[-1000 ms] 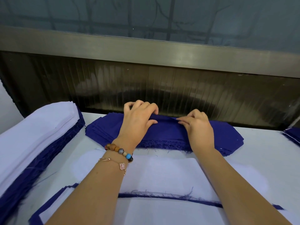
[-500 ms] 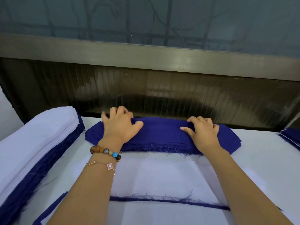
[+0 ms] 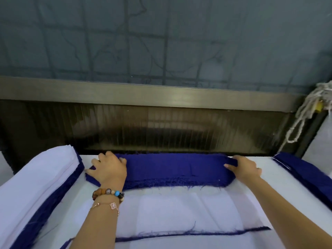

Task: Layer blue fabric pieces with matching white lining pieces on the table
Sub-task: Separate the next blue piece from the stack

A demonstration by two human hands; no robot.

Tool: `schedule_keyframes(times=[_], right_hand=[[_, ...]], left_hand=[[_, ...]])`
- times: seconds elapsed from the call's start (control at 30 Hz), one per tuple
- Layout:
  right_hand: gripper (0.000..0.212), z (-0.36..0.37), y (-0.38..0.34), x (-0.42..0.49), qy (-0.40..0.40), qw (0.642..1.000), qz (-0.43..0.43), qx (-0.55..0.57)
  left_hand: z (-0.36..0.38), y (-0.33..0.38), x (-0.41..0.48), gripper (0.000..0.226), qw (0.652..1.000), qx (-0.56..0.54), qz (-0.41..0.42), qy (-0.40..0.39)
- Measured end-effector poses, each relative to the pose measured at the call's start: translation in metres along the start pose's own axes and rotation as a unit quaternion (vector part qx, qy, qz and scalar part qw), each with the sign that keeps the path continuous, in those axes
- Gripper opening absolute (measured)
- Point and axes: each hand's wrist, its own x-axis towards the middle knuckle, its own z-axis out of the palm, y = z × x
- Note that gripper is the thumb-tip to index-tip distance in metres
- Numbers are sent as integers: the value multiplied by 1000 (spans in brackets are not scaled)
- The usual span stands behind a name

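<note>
**Both hands down on ends of blue fabric stack**

Pressing left hand (image 3: pixel 107 169) palm-down onto left end of blue fabric stack (image 3: pixel 176 169). Fingers spread, only slightly bent, thumb on top of the cloth, little finger reaching off the end toward the table (image 3: pixel 291 184). Not gripping anything, as far as visible.

Pressing right hand (image 3: pixel 245 169) palm-down over right end of same stack. Thumb stretched along top layer, other fingers loosely extended past the end. Cannot tell whether any fingertip hooks under the edge.

Located flat at far edge of table, close against dark ribbed panel (image 3: pixel 161 130), frayed long edge toward the person.

Just in front, spread flat between the forearms: white lining piece (image 3: pixel 179 211), with thin blue edge (image 3: pixel 194 232) showing along its near side.

At left, near left hand but apart from it: tall pile of white pieces (image 3: pixel 32 186) with blue layers underneath.

At right, beside right hand, not touching: second blue pile (image 3: pixel 305 169).

On left wrist: beaded bracelet (image 3: pixel 107 193) and thin chain bracelet (image 3: pixel 113 205) with clover charm.

Hanging at far right below metal rail (image 3: pixel 161 94): pale rope (image 3: pixel 303 115).
</note>
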Motion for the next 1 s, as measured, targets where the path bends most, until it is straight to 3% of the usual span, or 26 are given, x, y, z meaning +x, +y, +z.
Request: schedule_keyframes(times=[0.17,0.33,0.43,0.7,1.0], right_hand=[[29,-8,12,-5,-2,978,9,207],[18,-36,8,-22,28,953,-12,303],[13,-53,9,-36,28,949,-34,311],[23,-78,37,-103,-11,962,-71,263],[27,-58,92,-172,-75,971,-31,224]], left_hand=[[-22,2,-9,31,997,48,31,46],[-64,-19,-16,28,978,-185,72,67],[-88,-36,-29,28,966,-239,76,66],[-126,-84,-87,29,967,-235,98,24],[-112,-131,-140,20,969,-212,124,5]])
